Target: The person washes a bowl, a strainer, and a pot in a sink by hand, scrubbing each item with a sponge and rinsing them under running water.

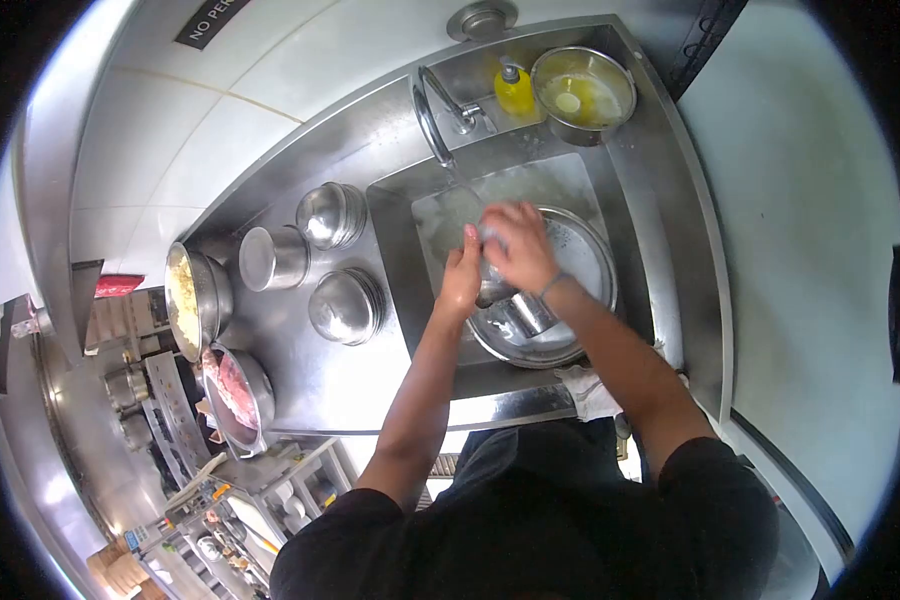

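My left hand (459, 278) is closed on the rim of a small shiny metal vessel (491, 287), partly hidden by my hands, over the sink. Against that vessel, my right hand (520, 248) is smeared by motion, so its fingers do not show clearly. Water runs from the faucet (431, 125) toward both hands. Below them in the sink basin (397, 235) lies a wide round metal pan (588, 250) with wet suds on it. A metal cup (532, 314) lies tilted inside the pan.
Left of the basin stand stacked metal bowls (342, 307), a second bowl stack (325, 216) and a metal pot (260, 259). Farther left are a bowl of pale food (183, 300) and a bowl of raw meat (232, 388). A yellow soap bottle (514, 92) and a pot (582, 88) stand behind.
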The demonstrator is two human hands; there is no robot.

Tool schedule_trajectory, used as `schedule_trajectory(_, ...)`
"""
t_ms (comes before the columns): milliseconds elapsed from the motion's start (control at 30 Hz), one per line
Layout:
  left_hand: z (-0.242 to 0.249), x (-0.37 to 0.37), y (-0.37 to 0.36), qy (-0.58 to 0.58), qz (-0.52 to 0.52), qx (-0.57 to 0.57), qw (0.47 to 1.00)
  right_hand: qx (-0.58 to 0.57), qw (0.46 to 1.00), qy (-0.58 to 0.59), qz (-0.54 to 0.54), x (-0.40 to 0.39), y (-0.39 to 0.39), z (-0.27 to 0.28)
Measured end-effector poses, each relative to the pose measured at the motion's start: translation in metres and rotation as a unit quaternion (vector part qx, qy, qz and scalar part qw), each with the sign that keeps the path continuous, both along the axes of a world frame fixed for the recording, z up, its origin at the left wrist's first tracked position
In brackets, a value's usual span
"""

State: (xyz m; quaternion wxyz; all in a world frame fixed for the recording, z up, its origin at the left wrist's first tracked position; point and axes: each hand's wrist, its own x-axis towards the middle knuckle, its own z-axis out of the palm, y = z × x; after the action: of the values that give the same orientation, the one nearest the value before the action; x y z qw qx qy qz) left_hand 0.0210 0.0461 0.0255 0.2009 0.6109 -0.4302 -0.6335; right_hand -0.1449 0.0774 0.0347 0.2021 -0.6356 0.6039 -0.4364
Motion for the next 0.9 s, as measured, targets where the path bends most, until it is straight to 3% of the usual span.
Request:
schedule_trajectory(33,-0.009,0.007,0.002,-0.018,-0.036,-0.005,0.999,0.007,1.000,-0.017,-0.022,-0.006,-0.015,-0.006)
schedule_trajectory(67,0.024,-0.001,0.006,0.092,-0.031,-0.023,0.995,0.125,0.970,-0.205,-0.033,-0.014,-0.026,-0.010)
schedule_trajectory(133,0.040,-0.006,0.003,0.219,0.066,0.008,0.974,0.152,0.897,-0.411,-0.052,-0.032,-0.043,-0.059)
schedule_trajectory(233,0.035,-0.014,-0.011,0.370,0.229,0.079,0.897,0.141,0.886,-0.395,-0.197,-0.009,-0.009,-0.053)
schedule_trajectory(267,0.033,-0.017,-0.012,0.389,0.276,0.089,0.874,0.146,0.912,-0.338,-0.181,0.002,0.005,-0.035)
schedule_trajectory(300,0.030,-0.022,-0.013,0.407,0.322,0.099,0.849,0.142,0.886,-0.393,-0.201,0.024,0.016,-0.033)
schedule_trajectory(333,0.037,-0.029,-0.013,0.400,0.347,0.116,0.840,0.026,0.948,-0.257,-0.188,0.041,0.023,-0.046)
schedule_trajectory(400,-0.004,-0.028,-0.018,0.355,0.346,0.133,0.858,-0.063,0.995,-0.020,-0.075,0.048,0.037,-0.003)
schedule_trajectory(467,-0.025,-0.021,-0.018,0.360,0.329,0.121,0.865,-0.057,0.998,0.038,0.004,0.041,0.025,0.011)
schedule_trajectory(500,-0.014,-0.023,-0.015,0.333,0.313,0.090,0.885,-0.056,0.995,0.067,0.039,0.035,0.014,0.016)
schedule_trajectory(533,-0.002,-0.026,-0.010,0.304,0.295,0.061,0.904,-0.090,0.994,0.059,0.035,0.026,0.002,0.021)
schedule_trajectory(567,0.010,-0.027,-0.006,0.274,0.279,0.031,0.920,-0.016,0.999,-0.037,-0.011,0.017,-0.013,0.013)
schedule_trajectory(600,0.015,-0.026,-0.007,0.333,0.239,0.063,0.910,0.055,0.988,-0.133,-0.055,0.009,-0.030,0.000)
schedule_trajectory(633,0.017,-0.025,-0.008,0.323,0.229,0.056,0.916,0.123,0.961,-0.228,-0.096,0.005,-0.040,-0.011)
schedule_trajectory(833,0.036,-0.007,-0.009,0.337,0.170,0.077,0.923,0.162,0.913,-0.311,-0.207,-0.012,-0.015,-0.045)
schedule_trajectory(867,0.021,-0.001,-0.014,0.379,0.137,0.089,0.911,0.143,0.904,-0.331,-0.231,-0.014,-0.015,-0.087)
schedule_trajectory(900,0.021,0.000,-0.017,0.369,0.123,0.098,0.916,0.186,0.856,-0.429,-0.218,-0.020,-0.012,-0.086)
